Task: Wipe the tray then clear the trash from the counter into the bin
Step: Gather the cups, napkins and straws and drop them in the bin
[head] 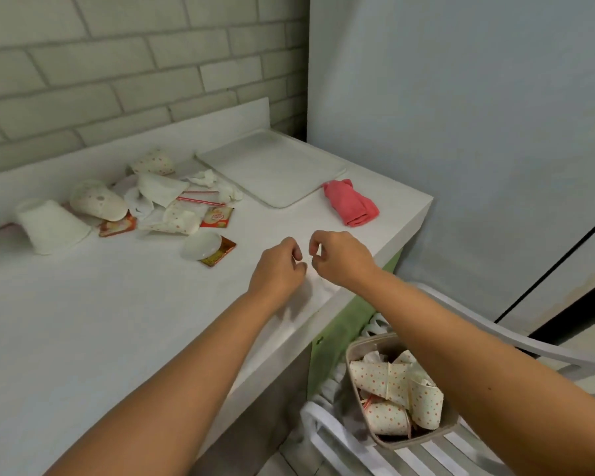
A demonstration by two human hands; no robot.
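Bin (pixel 348 359) at lower right waits; left hand (pixel 279 266) and right hand (pixel 340 259), curled, grip unclear, should first press cloth (pixel 352 202) flat across tray (pixel 272 166)

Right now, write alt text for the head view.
Left hand and right hand, fingers curled, nearly touch above a white counter. Behind lie scattered trash, a tray and a pink cloth; a bin holding cups sits lower right.
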